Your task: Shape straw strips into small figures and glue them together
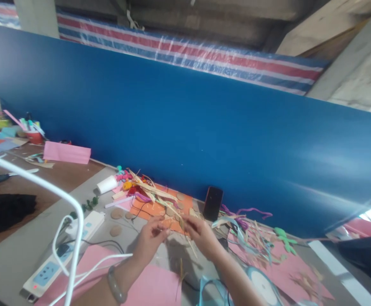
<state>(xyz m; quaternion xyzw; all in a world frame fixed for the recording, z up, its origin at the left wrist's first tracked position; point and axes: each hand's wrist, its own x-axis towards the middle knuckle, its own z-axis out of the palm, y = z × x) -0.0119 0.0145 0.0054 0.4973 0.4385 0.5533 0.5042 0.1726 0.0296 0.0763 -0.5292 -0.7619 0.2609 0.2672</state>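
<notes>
Your left hand (150, 241) pinches a straw piece (167, 222) at its fingertips. Your right hand (201, 234) curls just beside it, grip too blurred to tell; a phone (213, 203) stands just beyond.

Makeshift craft workshop. Grey worktable (19, 250) under left hand (150, 240) and right hand (201, 233). Straw strips (153, 189), card discs (115, 230) and pipe cleaners (252, 211) strewn just beyond fingers. Pink paper sheets (153, 289) beneath wrists, ribbon spool (262, 287) beside right forearm. Power strip (61, 255) left of left hand, pen cup (34, 136) far left. Blue partition board (204, 140) behind hands; striped tarpaulin (188, 51) and bare concrete beams (348, 63) above.
</notes>
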